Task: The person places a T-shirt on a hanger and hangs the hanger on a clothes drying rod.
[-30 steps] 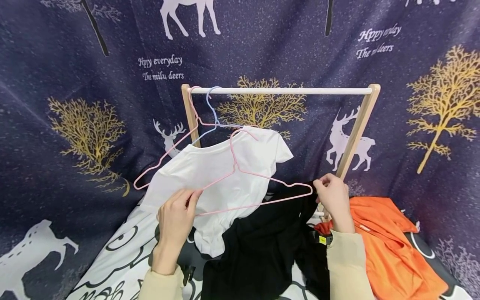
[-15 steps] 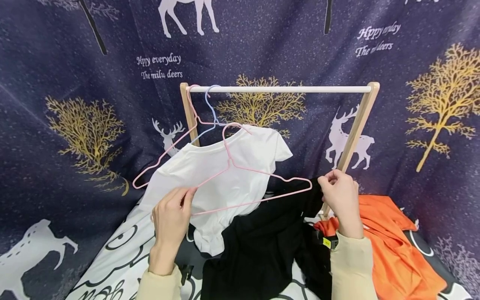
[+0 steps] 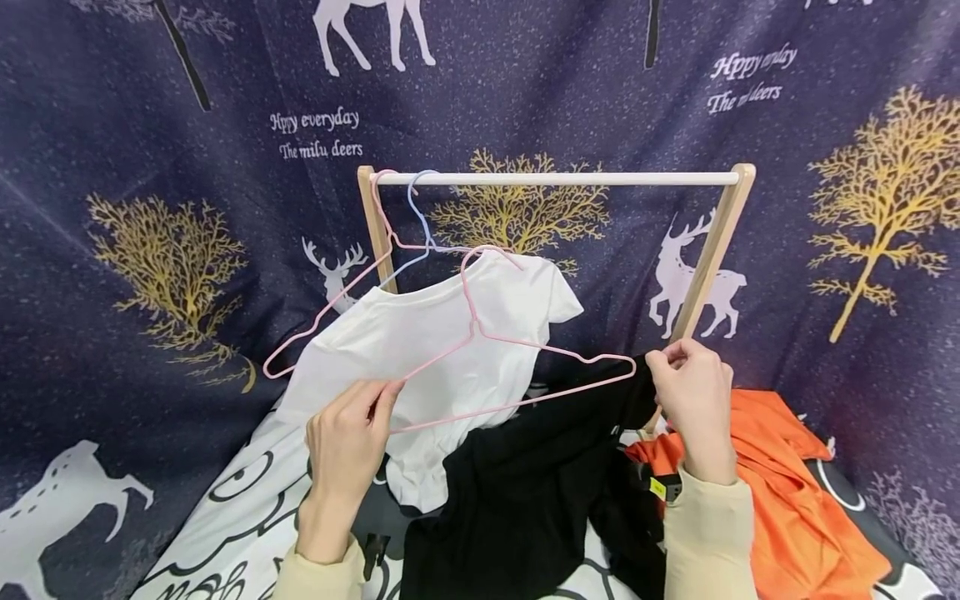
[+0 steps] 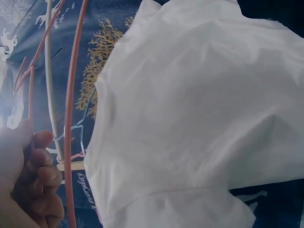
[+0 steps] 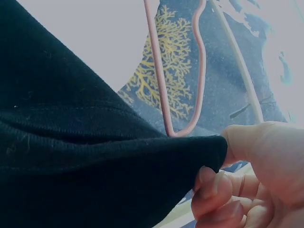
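Observation:
My left hand [image 3: 348, 442] pinches one arm of a pink wire hanger [image 3: 525, 342], held up before a white T-shirt [image 3: 442, 333]. Between thumb and fingers, my right hand [image 3: 693, 404] grips the edge of a black knit garment [image 3: 517, 500]; the rest of it drapes down below the hanger. In the right wrist view, the hanger's rounded end [image 5: 175, 134] meets the top edge of the black cloth [image 5: 71, 180]; whether it goes inside is hidden. The left wrist view shows the white T-shirt [image 4: 190, 104] filling most of the frame beside the hand [image 4: 38, 175].
Behind stands a clothes rack with a white bar [image 3: 600, 179] and wooden legs [image 3: 712, 250]. Another pink hanger [image 3: 381, 208] and a blue hanger [image 3: 425, 227] hang at its left end, the T-shirt on the blue one. An orange garment [image 3: 810, 500] lies at right.
My right hand has shifted rightward, drawing the black cloth's edge with it. The hanger in my left hand dipped left, then came back right, its far end staying near the cloth.

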Action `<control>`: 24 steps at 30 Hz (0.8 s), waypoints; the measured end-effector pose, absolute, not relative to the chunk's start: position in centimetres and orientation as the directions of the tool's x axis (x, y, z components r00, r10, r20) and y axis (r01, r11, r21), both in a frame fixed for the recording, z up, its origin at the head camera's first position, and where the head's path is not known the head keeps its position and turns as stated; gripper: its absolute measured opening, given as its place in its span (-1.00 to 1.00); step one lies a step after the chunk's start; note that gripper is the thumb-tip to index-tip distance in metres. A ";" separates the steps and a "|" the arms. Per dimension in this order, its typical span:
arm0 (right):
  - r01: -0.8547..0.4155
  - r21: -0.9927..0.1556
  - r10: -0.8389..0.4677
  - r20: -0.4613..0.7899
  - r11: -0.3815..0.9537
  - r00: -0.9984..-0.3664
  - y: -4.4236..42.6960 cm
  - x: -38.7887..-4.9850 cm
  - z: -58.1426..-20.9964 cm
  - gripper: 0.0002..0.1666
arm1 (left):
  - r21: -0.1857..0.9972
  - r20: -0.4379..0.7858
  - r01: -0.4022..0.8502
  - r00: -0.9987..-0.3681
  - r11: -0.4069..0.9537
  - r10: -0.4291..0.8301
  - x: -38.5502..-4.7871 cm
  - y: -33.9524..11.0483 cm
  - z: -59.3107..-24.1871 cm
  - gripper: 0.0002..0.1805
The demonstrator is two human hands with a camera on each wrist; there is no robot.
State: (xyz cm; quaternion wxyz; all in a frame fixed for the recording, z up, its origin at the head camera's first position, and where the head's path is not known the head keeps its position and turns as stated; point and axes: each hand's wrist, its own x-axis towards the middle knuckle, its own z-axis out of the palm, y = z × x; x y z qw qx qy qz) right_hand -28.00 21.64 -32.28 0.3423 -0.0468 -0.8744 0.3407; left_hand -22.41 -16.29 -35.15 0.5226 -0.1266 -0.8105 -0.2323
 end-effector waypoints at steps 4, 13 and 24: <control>-0.145 -0.633 0.329 0.568 0.761 -0.754 21.9 -28.2 -32.4 -0.83 | 0.226 0.903 0.469 -0.430 0.854 -0.003 -22.1 -16.2 -34.8 -0.80; -0.150 -0.628 0.335 0.584 0.763 -0.739 22.3 -28.2 -32.5 -0.81 | 0.154 0.886 0.529 -0.448 0.835 0.119 -21.8 -15.7 -34.7 -0.91; -0.121 -0.641 0.361 0.566 0.758 -0.741 22.6 -28.1 -32.7 -0.83 | 0.111 0.901 0.473 -0.419 0.874 0.112 -21.7 -15.9 -34.7 -0.84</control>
